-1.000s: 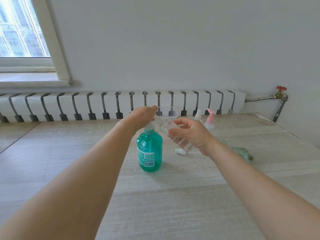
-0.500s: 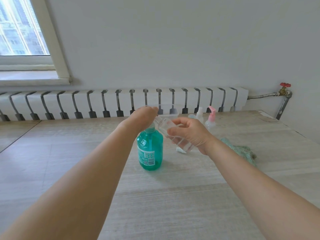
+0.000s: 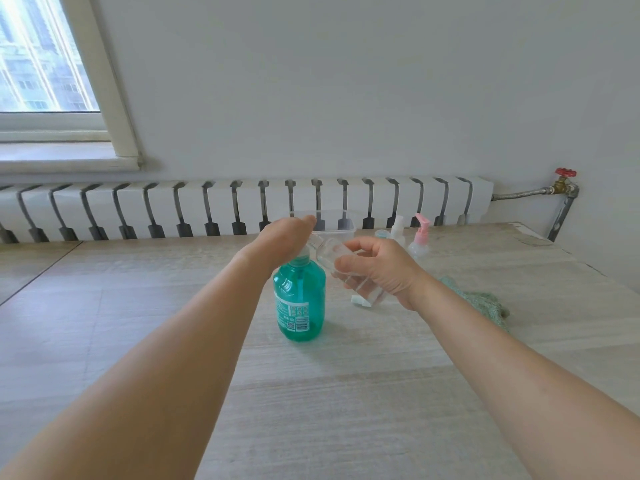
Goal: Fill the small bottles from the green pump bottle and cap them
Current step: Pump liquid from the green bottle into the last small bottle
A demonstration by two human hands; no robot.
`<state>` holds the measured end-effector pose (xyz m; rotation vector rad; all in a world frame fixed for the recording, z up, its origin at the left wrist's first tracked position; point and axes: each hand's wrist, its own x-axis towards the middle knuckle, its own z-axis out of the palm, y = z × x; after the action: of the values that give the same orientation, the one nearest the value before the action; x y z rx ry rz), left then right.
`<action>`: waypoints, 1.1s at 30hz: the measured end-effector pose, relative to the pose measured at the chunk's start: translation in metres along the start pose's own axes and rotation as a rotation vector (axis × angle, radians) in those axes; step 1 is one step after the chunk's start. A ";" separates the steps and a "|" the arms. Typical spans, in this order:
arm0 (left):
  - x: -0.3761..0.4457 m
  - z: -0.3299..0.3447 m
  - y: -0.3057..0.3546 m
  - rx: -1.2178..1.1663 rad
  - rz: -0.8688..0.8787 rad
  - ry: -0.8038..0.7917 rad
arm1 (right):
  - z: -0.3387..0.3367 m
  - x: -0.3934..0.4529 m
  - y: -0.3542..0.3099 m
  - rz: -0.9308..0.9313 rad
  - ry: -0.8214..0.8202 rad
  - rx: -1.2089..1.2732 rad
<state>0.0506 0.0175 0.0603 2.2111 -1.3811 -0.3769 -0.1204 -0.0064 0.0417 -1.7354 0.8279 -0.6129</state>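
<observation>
Green pump bottle [image 3: 300, 303]: centre of frame, upright on the table [image 3: 346, 393] — probably heavy with liquid, stable.
Left hand [image 3: 282, 239]: flat on the pump head, fingers straight, pressing.
Clear small bottle [image 3: 341, 268]: light, likely slippery plastic; long axis tilted, mouth toward the nozzle at upper left.
Right hand [image 3: 381, 268]: wraps its body mid-length — a sensible place to hold.
</observation>
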 end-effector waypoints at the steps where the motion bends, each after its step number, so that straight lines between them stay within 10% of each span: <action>1: 0.001 -0.002 -0.001 0.046 0.032 0.028 | 0.000 0.000 -0.001 -0.005 -0.003 0.022; 33: 0.008 0.003 0.000 -0.185 -0.148 -0.017 | 0.004 -0.001 0.004 0.001 -0.023 0.027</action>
<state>0.0526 0.0098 0.0584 2.1661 -1.1445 -0.5542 -0.1190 -0.0046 0.0368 -1.7140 0.8011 -0.6000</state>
